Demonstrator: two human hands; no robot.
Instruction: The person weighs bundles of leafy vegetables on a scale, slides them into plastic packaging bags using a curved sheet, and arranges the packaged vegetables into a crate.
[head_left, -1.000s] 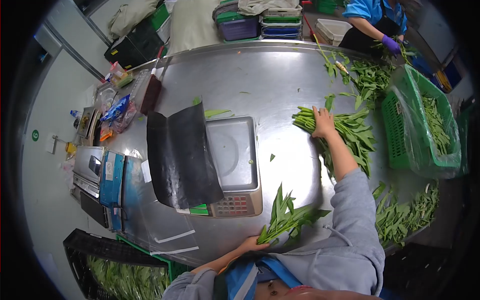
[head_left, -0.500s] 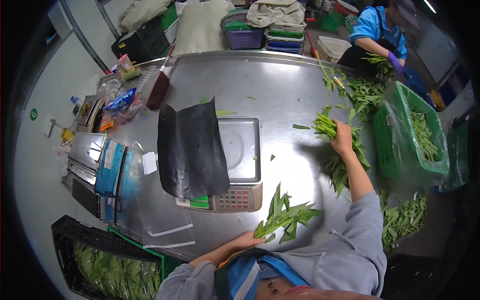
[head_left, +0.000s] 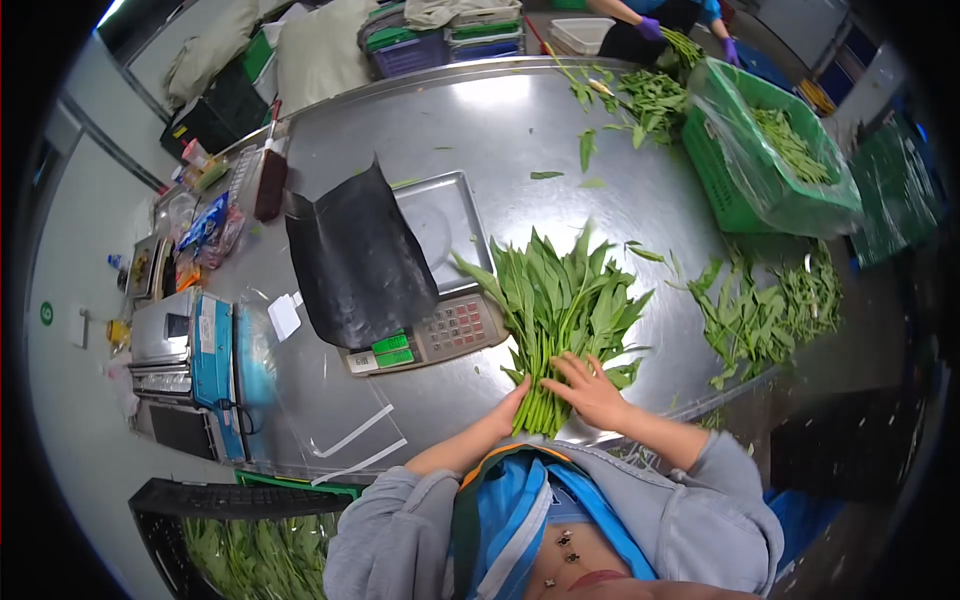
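Note:
A large bunch of long-leaved greens (head_left: pixel 565 300) lies on the metal table in front of me, its leaves pointing away and its cut stems toward my body. Along the left side of the stems, my left hand (head_left: pixel 508 408) is closed, its thumb showing and its other fingers hidden. My right hand (head_left: pixel 590 392) rests on the stems from the right with its fingers spread. Just left of the bunch stands a weighing scale (head_left: pixel 455 330), partly covered by a bent black sheet (head_left: pixel 360 262).
A green basket (head_left: pixel 715 165) lined with clear plastic holds more greens at right. Loose greens (head_left: pixel 750 318) lie near the table's right edge. A blue sealing machine (head_left: pixel 212 365) stands at left, above a black crate (head_left: pixel 165 530) of greens. A co-worker's purple-gloved hand (head_left: pixel 650 29) is at the back.
My right hand has come in from the far right with its greens, joining my left hand's small bunch in one larger bundle. The head view has shifted.

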